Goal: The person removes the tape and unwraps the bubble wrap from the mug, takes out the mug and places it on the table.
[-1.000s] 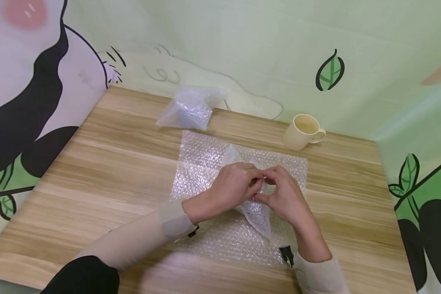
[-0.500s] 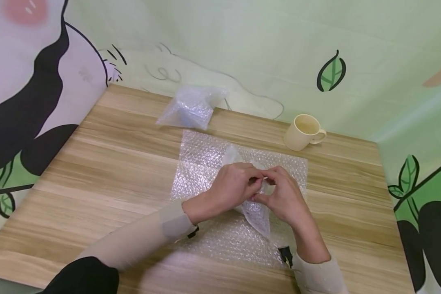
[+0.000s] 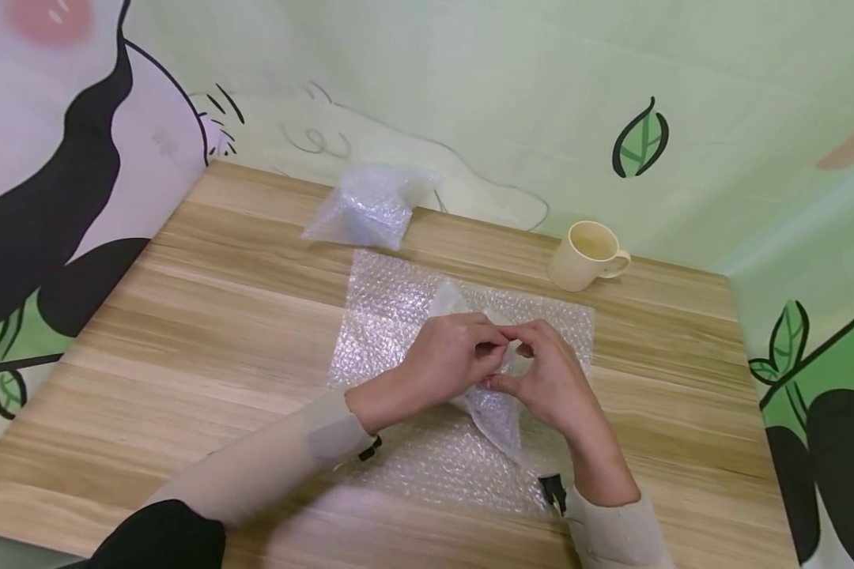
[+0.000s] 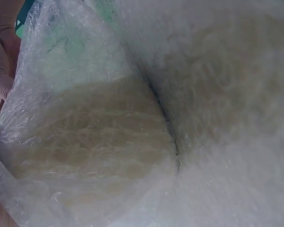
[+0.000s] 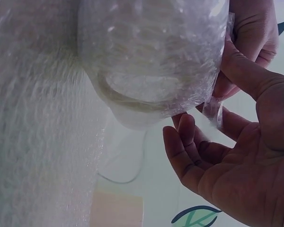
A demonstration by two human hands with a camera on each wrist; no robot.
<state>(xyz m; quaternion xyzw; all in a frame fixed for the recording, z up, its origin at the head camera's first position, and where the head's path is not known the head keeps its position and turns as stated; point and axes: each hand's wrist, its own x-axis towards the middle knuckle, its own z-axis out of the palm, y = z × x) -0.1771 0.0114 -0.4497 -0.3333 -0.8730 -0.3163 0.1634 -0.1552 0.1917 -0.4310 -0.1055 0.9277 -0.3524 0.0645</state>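
Note:
In front of me lies a bundle in bubble wrap (image 3: 494,415), mostly covered by my hands in the head view. Through the wrap, the right wrist view shows a rounded, cup-like body (image 5: 151,56) with a curved rim. My left hand (image 3: 451,356) pinches the wrap at the bundle's upper side. Thumb and forefinger of my right hand (image 3: 555,383) grip it from the right, fingertips meeting the left hand's. A narrow clear strip (image 5: 213,113), perhaps tape, shows between the fingers. Under the bundle a flat bubble wrap sheet (image 3: 384,308) is spread.
A cream mug (image 3: 583,257) stands upright at the back right. Another bubble-wrapped bundle (image 3: 370,209), bluish inside, sits by the back wall. The wooden table (image 3: 206,316) has wall fabric with printed leaves (image 3: 640,142) around it.
Both hands stay almost in place on the bundle, with only slight finger shifts. The mug and the other bundle have not moved.

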